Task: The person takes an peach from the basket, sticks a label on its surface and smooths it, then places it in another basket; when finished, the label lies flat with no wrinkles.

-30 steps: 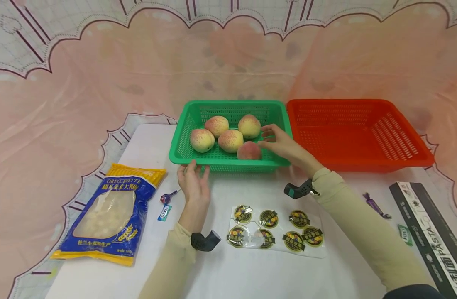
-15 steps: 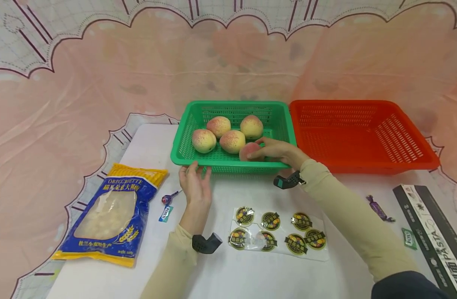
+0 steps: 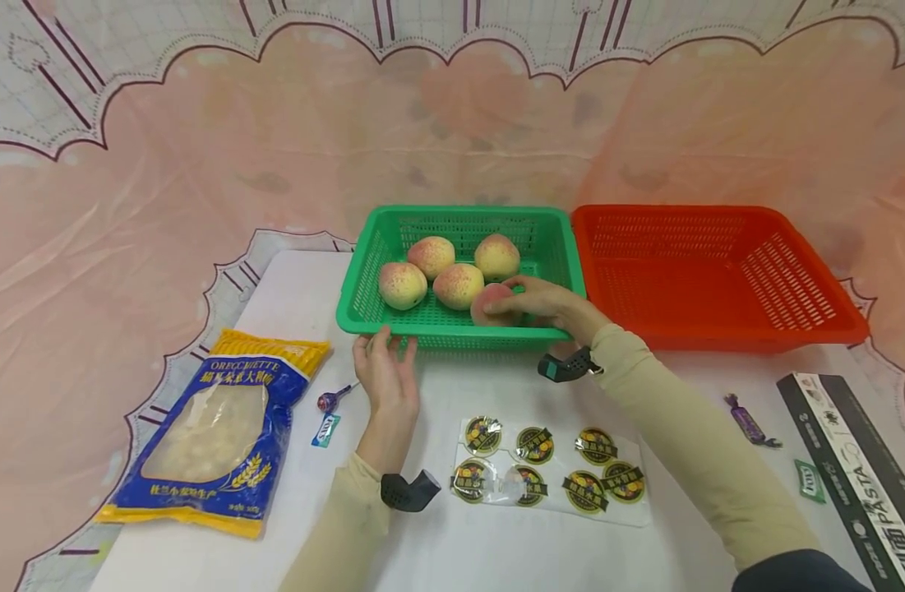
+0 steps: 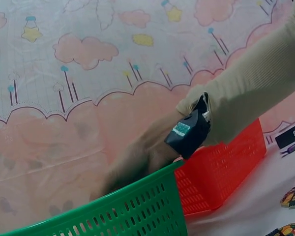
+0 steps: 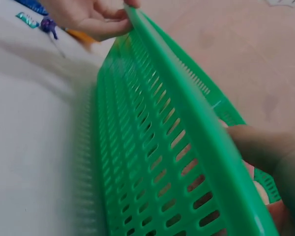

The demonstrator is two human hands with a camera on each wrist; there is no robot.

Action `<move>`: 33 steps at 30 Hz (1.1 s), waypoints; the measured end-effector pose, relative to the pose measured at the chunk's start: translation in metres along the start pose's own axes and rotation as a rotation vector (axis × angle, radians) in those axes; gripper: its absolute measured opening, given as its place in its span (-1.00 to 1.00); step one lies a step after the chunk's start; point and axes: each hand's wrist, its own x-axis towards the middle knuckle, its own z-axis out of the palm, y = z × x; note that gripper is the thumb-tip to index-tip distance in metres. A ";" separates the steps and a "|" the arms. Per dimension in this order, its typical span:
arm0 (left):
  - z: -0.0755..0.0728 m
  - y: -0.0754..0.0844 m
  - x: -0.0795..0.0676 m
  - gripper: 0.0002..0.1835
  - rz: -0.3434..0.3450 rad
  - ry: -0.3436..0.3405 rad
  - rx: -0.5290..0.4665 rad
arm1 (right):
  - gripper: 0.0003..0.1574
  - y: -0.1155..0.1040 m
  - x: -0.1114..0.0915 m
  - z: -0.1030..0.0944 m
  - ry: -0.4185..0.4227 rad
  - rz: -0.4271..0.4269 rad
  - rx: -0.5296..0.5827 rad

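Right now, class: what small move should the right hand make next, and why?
Probably a gentle upward lift of the reddish peach: the right hand grips it inside the green basket, so raising it should come before carrying it anywhere. The left hand, at the near rim, could steady the basket.

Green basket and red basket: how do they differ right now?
The green basket holds five peaches; the red basket shows none. The left hand grips the green basket's rim but is apart from the red basket. The green basket looks smaller than the red basket. Both have slotted walls.
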 end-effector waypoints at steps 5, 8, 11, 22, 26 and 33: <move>-0.001 -0.002 0.000 -0.76 0.005 0.017 0.034 | -0.02 -0.004 -0.010 0.001 0.022 -0.047 0.105; -0.001 -0.003 0.000 -0.75 0.008 0.028 0.045 | 0.04 -0.007 -0.017 0.001 0.029 -0.064 0.206; -0.001 -0.003 0.000 -0.73 0.011 0.036 0.053 | 0.04 -0.009 -0.025 0.000 0.038 -0.098 0.252; -0.001 -0.005 0.002 -0.74 0.024 0.022 0.043 | -0.08 -0.007 -0.060 -0.002 0.063 -0.226 0.281; -0.002 -0.005 0.002 -0.72 0.029 0.026 0.050 | -0.17 -0.002 -0.073 -0.002 0.063 -0.271 0.288; -0.003 -0.005 0.001 -0.73 0.040 0.017 0.051 | -0.28 0.007 -0.092 -0.002 0.069 -0.368 0.287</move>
